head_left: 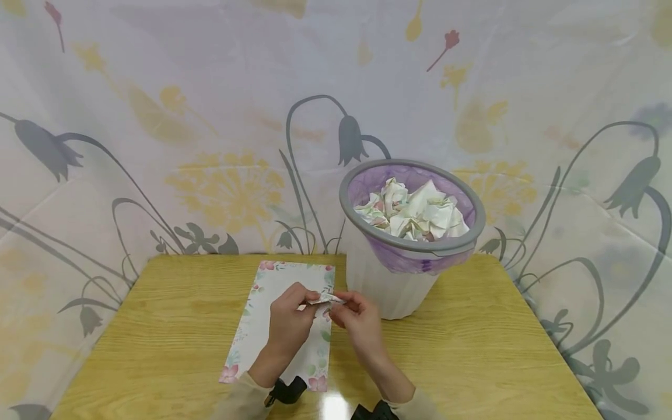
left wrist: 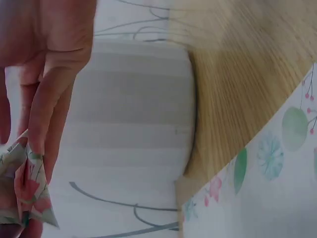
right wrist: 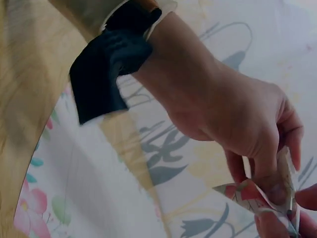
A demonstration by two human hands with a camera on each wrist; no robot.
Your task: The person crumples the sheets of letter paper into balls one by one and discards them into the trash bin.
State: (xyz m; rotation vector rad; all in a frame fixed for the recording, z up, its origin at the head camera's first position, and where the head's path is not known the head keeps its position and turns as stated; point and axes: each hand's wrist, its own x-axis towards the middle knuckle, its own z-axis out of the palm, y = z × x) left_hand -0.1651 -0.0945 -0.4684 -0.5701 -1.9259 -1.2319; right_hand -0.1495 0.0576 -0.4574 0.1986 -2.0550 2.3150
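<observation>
A small folded piece of floral paper [head_left: 326, 298] is held between my two hands, above a flat sheet. My left hand [head_left: 289, 319] pinches its left end with thumb and fingers. On the other end, my right hand [head_left: 363, 319] grips it with its fingertips. Pink flower print shows on the folded paper [left wrist: 38, 196] in the left wrist view, where a pointed corner sticks out. The right wrist view shows my left hand [right wrist: 242, 116] bent over the folded paper [right wrist: 245, 194]. Some fingers are hidden behind the paper.
Under my hands lies a white sheet with a floral border [head_left: 262, 315] on the wooden table [head_left: 173, 326]. Behind my right hand stands a white bin [head_left: 378, 280] with a grey rim and purple liner, holding several crumpled papers [head_left: 412, 210]. A floral cloth hangs behind.
</observation>
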